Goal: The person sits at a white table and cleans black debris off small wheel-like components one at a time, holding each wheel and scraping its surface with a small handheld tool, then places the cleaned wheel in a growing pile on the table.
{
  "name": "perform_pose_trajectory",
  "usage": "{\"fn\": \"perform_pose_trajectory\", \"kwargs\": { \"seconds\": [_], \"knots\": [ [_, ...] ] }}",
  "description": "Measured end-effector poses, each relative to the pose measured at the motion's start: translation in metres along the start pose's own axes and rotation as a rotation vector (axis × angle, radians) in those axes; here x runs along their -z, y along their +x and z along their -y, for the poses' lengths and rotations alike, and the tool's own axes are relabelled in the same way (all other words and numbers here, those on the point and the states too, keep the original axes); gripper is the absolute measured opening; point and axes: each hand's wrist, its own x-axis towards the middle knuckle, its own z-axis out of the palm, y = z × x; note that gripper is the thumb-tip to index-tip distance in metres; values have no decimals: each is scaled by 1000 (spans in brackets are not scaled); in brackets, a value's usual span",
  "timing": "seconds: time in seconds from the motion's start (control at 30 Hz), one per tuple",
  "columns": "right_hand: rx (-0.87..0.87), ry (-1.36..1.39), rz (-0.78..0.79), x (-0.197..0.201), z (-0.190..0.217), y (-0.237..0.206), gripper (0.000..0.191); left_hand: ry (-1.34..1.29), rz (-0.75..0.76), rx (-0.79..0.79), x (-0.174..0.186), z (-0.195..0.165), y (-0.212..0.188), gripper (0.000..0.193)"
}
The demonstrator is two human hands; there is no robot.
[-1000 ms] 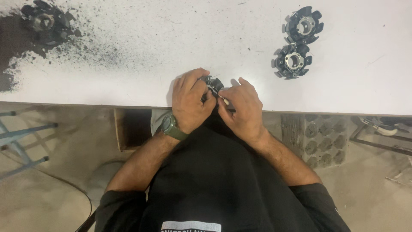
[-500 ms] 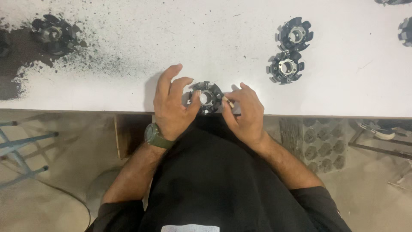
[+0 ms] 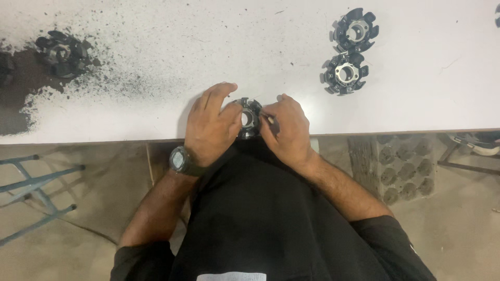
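A black round toothed part with a metal hub [image 3: 249, 118] lies at the near edge of the white table [image 3: 219, 47]. My left hand [image 3: 211, 125] rests on its left side, thumb touching the ring and fingers spread over the table. My right hand [image 3: 286, 130] covers its right side and pinches a small thin tool [image 3: 270, 119] against the part. Much of the part is hidden under both hands.
Two more black toothed parts [image 3: 354, 30] [image 3: 344, 73] lie at the far right of the table. Another one [image 3: 62, 52] sits far left in a patch of dark powder [image 3: 31, 99]. A metal frame [image 3: 36, 192] and a grey moulded tray [image 3: 401, 166] are on the floor.
The part has come down from between my hands to lie flat at the table edge. My left fingers have opened out over it; the view has shifted slightly.
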Motion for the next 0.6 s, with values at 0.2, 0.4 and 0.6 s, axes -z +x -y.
{"fn": "perform_pose_trajectory", "kwargs": {
  "seconds": [0.2, 0.4, 0.6],
  "knots": [
    [-43, -61, 74, 2, -2, 0, 26, -71, 146, -17, 5, -7, 5, 17],
    [61, -20, 80, 2, 1, -9, 29, -224, 77, 150, 1, -8, 0, 9],
    [73, -24, 69, -2, 0, -10, 30, -266, 47, 184, 0, -10, -5, 8]
  ]
}}
